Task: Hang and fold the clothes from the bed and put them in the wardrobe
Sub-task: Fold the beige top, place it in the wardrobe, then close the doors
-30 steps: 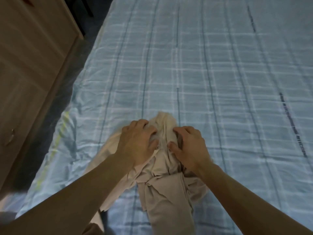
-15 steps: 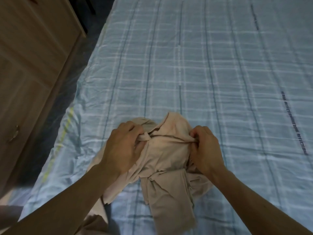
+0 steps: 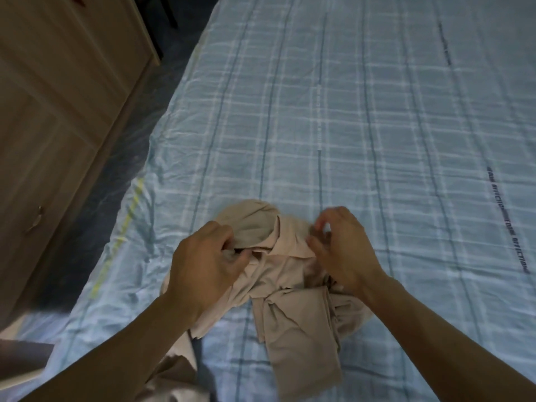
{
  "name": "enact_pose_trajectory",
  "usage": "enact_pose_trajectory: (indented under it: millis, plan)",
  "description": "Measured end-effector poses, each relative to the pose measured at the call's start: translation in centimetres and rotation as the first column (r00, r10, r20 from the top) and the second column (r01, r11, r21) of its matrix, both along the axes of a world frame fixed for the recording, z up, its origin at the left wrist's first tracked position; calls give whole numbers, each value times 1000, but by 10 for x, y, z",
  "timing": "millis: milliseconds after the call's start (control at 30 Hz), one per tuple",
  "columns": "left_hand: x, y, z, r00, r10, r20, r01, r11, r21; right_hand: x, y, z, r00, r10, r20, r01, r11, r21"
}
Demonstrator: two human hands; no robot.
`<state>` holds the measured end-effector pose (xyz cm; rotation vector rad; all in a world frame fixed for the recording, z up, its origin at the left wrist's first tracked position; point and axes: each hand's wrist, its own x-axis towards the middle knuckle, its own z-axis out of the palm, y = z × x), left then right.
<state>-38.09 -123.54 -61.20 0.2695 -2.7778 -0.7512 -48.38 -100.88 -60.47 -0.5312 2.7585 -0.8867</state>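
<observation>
Gripping the beige garment [image 3: 290, 274], left fingers [image 3: 222, 233] curl — right fingers [image 3: 333, 217] blurred over it, hold unclear.

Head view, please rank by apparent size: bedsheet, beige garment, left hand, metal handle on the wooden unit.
1. bedsheet
2. beige garment
3. left hand, enlarged by nearness to the camera
4. metal handle

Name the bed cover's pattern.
Bed cover: light blue plaid with white and darker blue lines; best in head view.
</observation>
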Motion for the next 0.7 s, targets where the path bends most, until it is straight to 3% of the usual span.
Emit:
enact_pose_trajectory:
  millis: [133,200,300,500,633,700]
  plan:
    - [11,-6,-5,996,-82,-34,85,989,121,-13,-29,12,953,290,92,-299,948,111]
    - [15,-8,-4,998,-67,-11,68,985,161,-15,-38,15,915,363,175,-381,921,77]
    - [18,-13,-6,999,-36,36,28,978,206,-15,-41,15,912,396,109,-397,918,-12]
    - [19,-19,-9,989,-116,96,104,988,117,-4,-32,16,927,371,54,-367,927,-71]
    - [17,-13,12,999,-28,-23,32,976,214,1,-22,33,960,271,70,-255,950,-181]
    - [12,-12,29,996,10,-88,11,972,236,3,-17,50,940,321,113,-296,934,-198]
